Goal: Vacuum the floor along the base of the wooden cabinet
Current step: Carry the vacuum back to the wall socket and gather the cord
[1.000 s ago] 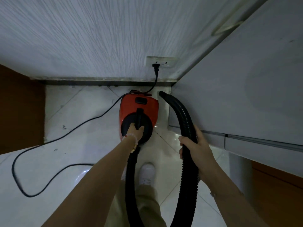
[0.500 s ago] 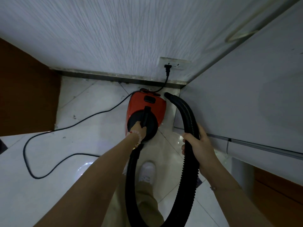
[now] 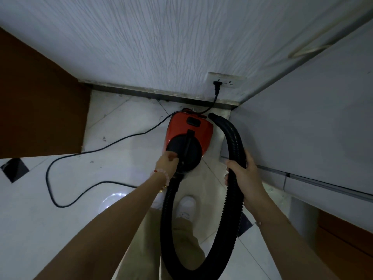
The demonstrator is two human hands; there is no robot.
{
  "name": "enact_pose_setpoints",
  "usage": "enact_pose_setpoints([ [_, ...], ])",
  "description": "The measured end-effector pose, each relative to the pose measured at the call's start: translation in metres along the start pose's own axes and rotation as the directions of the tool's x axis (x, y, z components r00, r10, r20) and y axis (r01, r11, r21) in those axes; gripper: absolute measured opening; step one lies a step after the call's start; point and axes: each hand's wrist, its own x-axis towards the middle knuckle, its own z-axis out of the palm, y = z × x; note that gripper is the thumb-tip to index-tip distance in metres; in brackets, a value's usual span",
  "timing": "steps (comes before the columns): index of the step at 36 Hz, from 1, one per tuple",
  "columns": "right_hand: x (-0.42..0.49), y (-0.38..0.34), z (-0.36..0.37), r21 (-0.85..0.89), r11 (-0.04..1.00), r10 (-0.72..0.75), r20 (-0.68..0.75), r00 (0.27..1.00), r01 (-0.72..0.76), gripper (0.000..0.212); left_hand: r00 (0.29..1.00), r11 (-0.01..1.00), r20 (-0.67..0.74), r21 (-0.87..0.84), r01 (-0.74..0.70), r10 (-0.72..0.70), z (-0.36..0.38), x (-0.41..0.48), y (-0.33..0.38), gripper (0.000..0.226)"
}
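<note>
Just now the left hand (image 3: 167,161) has slid off the top handle of the red vacuum (image 3: 188,138) and sits at the near-left edge of its black front dome, fingers curled against the rim; whether they pinch anything I cannot tell. The right hand (image 3: 245,178) keeps its fist wrapped round the black hose (image 3: 232,142), nozzle pointing at the floor corner just right of the vacuum. The wooden cabinet (image 3: 38,110) stands well left of the vacuum, so I'd guess its base hasn't been reached. The power cord (image 3: 84,153) trails left of the vacuum, plugged into the wall socket (image 3: 226,79) behind it. The nozzle tip's contact with the floor is too dim to judge.
</note>
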Motion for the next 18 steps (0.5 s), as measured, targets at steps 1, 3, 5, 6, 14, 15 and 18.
enact_pose_setpoints([
  [1, -0.001, 0.0, 0.002, -0.006, 1.0, -0.006, 0.005, 1.0, 0.006, 0.026, 1.0, 0.999, -0.006, -0.038, 0.001, -0.002, -0.006, -0.003, -0.003, 0.03],
  [3, -0.004, 0.0, 0.005, -0.014, 1.0, -0.016, 0.019, 1.0, 0.016, 0.027, 1.0, 0.995, -0.017, -0.101, 0.021, -0.023, -0.017, -0.007, -0.011, 0.024],
  [5, -0.006, 0.002, 0.01, -0.028, 0.999, -0.016, 0.036, 0.999, 0.017, 0.029, 0.999, 0.986, -0.029, -0.164, 0.041, -0.046, -0.028, -0.012, -0.019, 0.019],
  [6, -0.006, 0.003, 0.012, -0.045, 0.999, -0.011, 0.039, 0.999, 0.013, 0.032, 0.998, 0.979, -0.034, -0.199, 0.048, -0.056, -0.034, -0.015, -0.022, 0.017],
  [14, -0.007, 0.013, 0.028, -0.141, 0.989, -0.027, 0.069, 0.997, 0.036, 0.038, 0.993, 0.922, -0.048, -0.38, 0.081, -0.107, -0.082, -0.028, -0.063, 0.01],
  [15, -0.007, 0.015, 0.031, -0.154, 0.987, -0.028, 0.079, 0.996, 0.04, 0.04, 0.992, 0.92, -0.055, -0.384, 0.083, -0.112, -0.088, -0.028, -0.07, 0.01],
  [18, -0.005, 0.025, 0.045, -0.192, 0.98, -0.021, 0.13, 0.991, 0.045, 0.045, 0.989, 0.918, -0.076, -0.387, 0.09, -0.128, -0.108, -0.026, -0.097, 0.009],
])
